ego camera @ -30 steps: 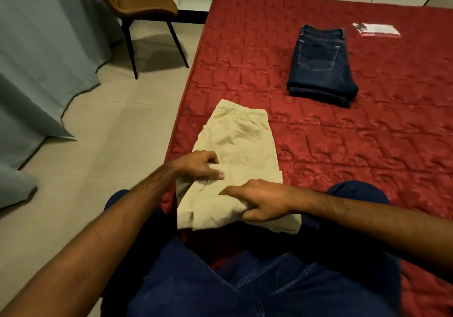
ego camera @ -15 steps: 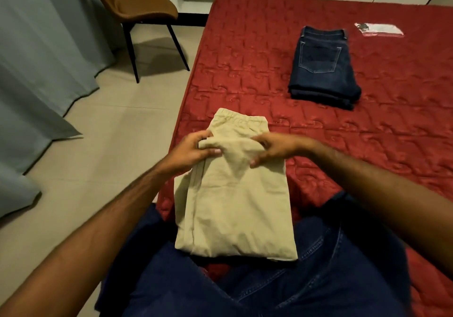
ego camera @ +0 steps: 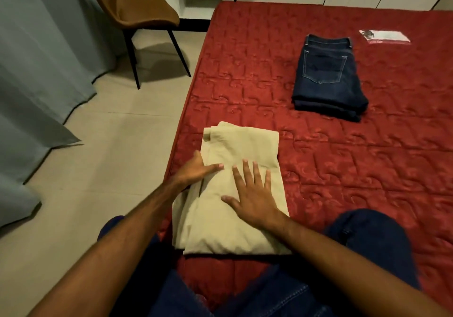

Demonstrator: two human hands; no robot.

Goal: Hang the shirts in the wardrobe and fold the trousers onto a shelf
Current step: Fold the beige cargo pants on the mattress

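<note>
Your right hand (ego camera: 255, 201) flat, fingers spread, on folded khaki trousers (ego camera: 235, 194) | your left hand (ego camera: 196, 169) flat at their left side | bed (ego camera: 343, 169) left edge

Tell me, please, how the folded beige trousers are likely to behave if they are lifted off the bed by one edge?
The beige trousers look like soft, thin cloth, so they would probably sag and unfold if lifted by one edge. The layers lie loose at the left side, so they may slip apart. Both the left hand and the right hand rest flat on them, which suggests they need support from beneath.
</note>
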